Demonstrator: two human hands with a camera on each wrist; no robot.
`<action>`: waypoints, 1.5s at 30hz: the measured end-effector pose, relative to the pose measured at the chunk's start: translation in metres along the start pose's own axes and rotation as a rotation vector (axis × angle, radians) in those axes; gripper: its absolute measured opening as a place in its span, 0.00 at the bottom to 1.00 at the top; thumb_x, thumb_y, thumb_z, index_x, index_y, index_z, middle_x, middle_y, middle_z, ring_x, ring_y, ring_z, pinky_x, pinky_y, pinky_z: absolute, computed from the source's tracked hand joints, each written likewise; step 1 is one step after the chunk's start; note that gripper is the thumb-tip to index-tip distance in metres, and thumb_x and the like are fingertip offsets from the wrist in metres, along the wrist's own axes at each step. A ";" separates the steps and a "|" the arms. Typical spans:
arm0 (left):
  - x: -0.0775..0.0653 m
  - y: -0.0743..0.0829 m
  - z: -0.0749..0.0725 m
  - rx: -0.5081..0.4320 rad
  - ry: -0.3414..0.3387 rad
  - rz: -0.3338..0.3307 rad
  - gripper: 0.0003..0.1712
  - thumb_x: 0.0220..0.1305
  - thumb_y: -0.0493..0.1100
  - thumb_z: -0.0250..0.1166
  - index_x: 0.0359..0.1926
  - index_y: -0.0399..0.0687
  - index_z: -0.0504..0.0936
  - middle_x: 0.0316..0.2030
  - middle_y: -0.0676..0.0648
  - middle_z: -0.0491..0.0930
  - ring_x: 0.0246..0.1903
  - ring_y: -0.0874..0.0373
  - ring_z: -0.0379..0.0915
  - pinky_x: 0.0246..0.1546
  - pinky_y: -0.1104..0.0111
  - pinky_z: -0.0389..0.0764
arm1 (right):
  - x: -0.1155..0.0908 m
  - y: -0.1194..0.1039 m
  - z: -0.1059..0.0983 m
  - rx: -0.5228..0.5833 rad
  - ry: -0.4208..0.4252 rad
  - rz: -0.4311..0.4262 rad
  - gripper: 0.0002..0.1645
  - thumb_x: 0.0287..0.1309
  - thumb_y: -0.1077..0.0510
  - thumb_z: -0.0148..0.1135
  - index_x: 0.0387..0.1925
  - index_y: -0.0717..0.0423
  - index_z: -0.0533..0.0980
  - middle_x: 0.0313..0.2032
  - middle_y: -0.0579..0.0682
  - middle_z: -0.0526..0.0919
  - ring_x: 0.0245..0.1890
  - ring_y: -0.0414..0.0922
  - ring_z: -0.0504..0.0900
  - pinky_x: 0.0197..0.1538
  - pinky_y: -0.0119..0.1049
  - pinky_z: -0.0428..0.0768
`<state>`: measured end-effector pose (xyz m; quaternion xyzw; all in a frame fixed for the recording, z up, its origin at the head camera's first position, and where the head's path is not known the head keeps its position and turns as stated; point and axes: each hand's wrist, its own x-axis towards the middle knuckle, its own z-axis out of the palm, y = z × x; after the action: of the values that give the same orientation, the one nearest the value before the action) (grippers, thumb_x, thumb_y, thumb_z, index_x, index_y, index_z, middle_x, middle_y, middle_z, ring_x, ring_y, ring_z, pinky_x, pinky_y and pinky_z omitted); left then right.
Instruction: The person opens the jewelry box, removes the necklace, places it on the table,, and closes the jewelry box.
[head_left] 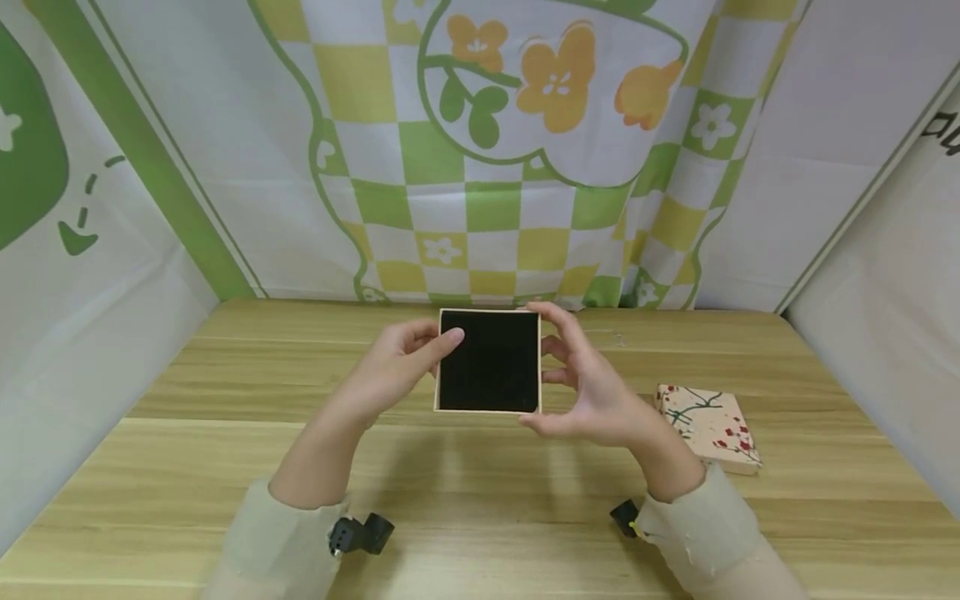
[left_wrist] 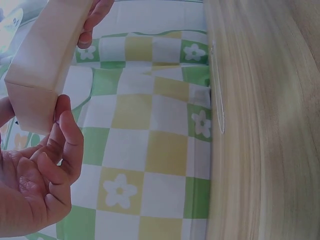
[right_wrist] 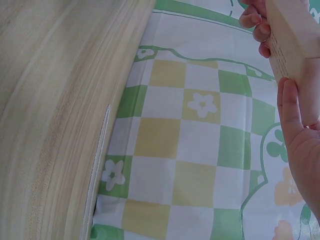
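Both hands hold up a shallow square box (head_left: 489, 362) above the table, its black-lined inside facing the head camera. My left hand (head_left: 397, 367) pinches the left side, thumb over the black lining and fingers behind. With my right hand (head_left: 588, 387) I grip the right side, index finger at the top corner and thumb at the bottom corner. The left wrist view shows the box's plain cream outside (left_wrist: 42, 65). Small printing on its back (right_wrist: 281, 57) appears in the right wrist view, too small to read.
A cream box lid (head_left: 708, 425) with red blossoms and green branches lies on the wooden table (head_left: 480, 517), right of my right forearm. Near the table's back edge lies a thin silvery chain (head_left: 618, 338). A checked, flowered cloth (head_left: 435, 200) hangs behind the table.
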<state>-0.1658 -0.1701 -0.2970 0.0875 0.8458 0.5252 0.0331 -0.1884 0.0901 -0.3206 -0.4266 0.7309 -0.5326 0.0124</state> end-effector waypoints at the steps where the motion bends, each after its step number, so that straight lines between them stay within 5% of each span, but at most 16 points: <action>1: 0.000 0.000 0.000 -0.002 0.001 -0.001 0.22 0.73 0.57 0.56 0.39 0.40 0.77 0.28 0.48 0.73 0.33 0.52 0.69 0.33 0.64 0.67 | 0.000 0.000 0.000 -0.001 -0.002 -0.005 0.67 0.39 0.73 0.77 0.75 0.53 0.46 0.74 0.54 0.51 0.52 0.41 0.73 0.49 0.39 0.81; 19: -0.001 0.000 0.001 0.014 0.029 0.011 0.19 0.71 0.51 0.59 0.32 0.40 0.74 0.22 0.50 0.71 0.26 0.55 0.66 0.27 0.67 0.64 | 0.000 -0.003 0.004 -0.050 -0.025 -0.010 0.66 0.39 0.72 0.77 0.75 0.51 0.47 0.75 0.52 0.51 0.51 0.44 0.71 0.49 0.38 0.82; 29: -0.001 0.000 0.003 0.032 0.029 0.008 0.18 0.72 0.50 0.59 0.44 0.37 0.79 0.33 0.47 0.77 0.35 0.55 0.70 0.37 0.65 0.71 | 0.000 -0.005 0.007 -0.061 -0.034 -0.013 0.66 0.40 0.71 0.77 0.74 0.50 0.47 0.74 0.50 0.52 0.52 0.45 0.72 0.51 0.42 0.83; 32: -0.002 0.000 0.006 0.103 0.069 0.013 0.19 0.72 0.51 0.59 0.47 0.38 0.78 0.36 0.45 0.79 0.36 0.53 0.72 0.37 0.64 0.73 | 0.000 -0.005 0.007 -0.066 -0.033 -0.007 0.66 0.40 0.71 0.77 0.74 0.50 0.47 0.74 0.50 0.52 0.52 0.46 0.72 0.52 0.42 0.83; 36: -0.008 0.007 0.016 0.293 0.245 0.107 0.26 0.68 0.50 0.64 0.59 0.40 0.71 0.52 0.41 0.73 0.51 0.46 0.69 0.49 0.54 0.76 | 0.000 -0.004 0.008 -0.067 -0.022 -0.002 0.66 0.40 0.71 0.77 0.75 0.50 0.47 0.74 0.50 0.52 0.52 0.44 0.72 0.51 0.41 0.83; 38: -0.012 0.013 0.022 0.402 0.353 0.206 0.33 0.64 0.49 0.69 0.64 0.43 0.68 0.62 0.40 0.67 0.61 0.42 0.61 0.57 0.48 0.72 | 0.001 -0.003 0.008 -0.059 -0.018 -0.006 0.66 0.39 0.71 0.77 0.75 0.51 0.47 0.74 0.50 0.53 0.52 0.43 0.72 0.50 0.40 0.83; 40: -0.016 0.019 0.026 0.503 0.438 0.318 0.30 0.59 0.48 0.73 0.60 0.45 0.74 0.62 0.41 0.67 0.60 0.41 0.59 0.52 0.46 0.73 | 0.001 -0.003 0.007 -0.042 -0.018 -0.015 0.66 0.39 0.72 0.77 0.74 0.52 0.47 0.74 0.52 0.54 0.51 0.42 0.73 0.49 0.40 0.83; 45: -0.023 0.027 0.034 0.694 0.437 0.545 0.20 0.56 0.51 0.75 0.50 0.57 0.83 0.63 0.44 0.68 0.59 0.42 0.59 0.40 0.44 0.73 | 0.001 -0.002 0.008 -0.003 -0.033 -0.024 0.66 0.40 0.73 0.76 0.75 0.53 0.46 0.73 0.55 0.54 0.53 0.41 0.75 0.49 0.41 0.83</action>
<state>-0.1349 -0.1324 -0.2893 0.1992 0.9043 0.2083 -0.3150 -0.1843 0.0833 -0.3220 -0.4442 0.7262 -0.5245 0.0175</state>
